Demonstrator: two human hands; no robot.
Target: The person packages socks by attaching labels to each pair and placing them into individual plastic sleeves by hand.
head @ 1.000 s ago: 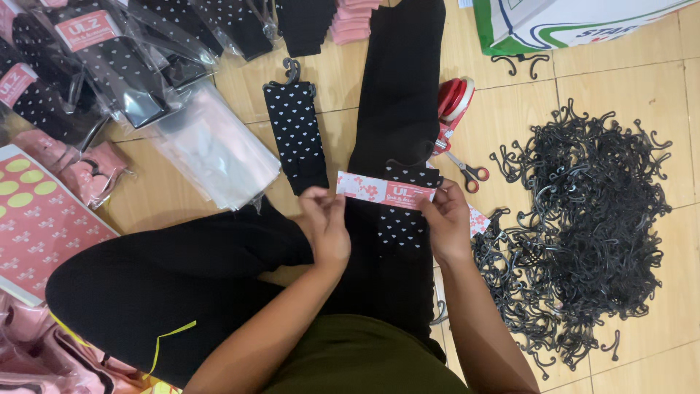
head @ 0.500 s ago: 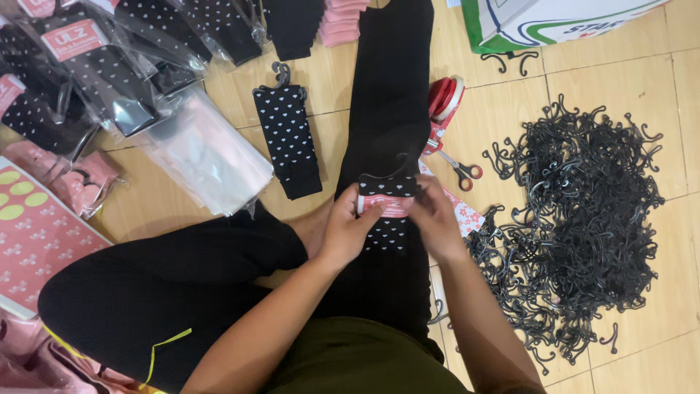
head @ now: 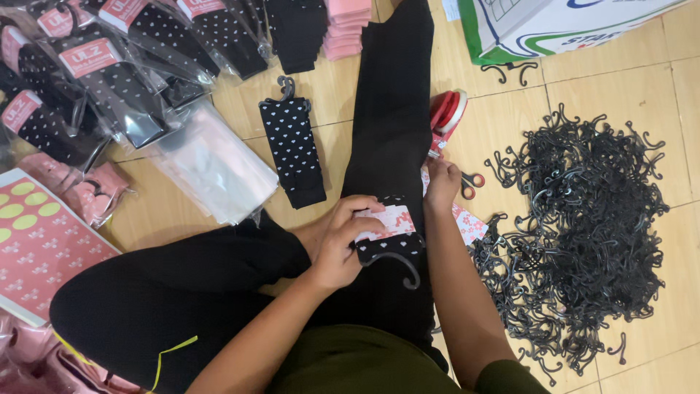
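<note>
pinching soft dotted sock (head: 390,246), left hand (head: 343,244)

A tan tiled floor (head: 642,95) carries everything. A heap of black plastic hooks (head: 583,233) lies at right, bagged dotted socks (head: 117,80) at upper left, one loose sock pair (head: 293,149) at centre.
</note>
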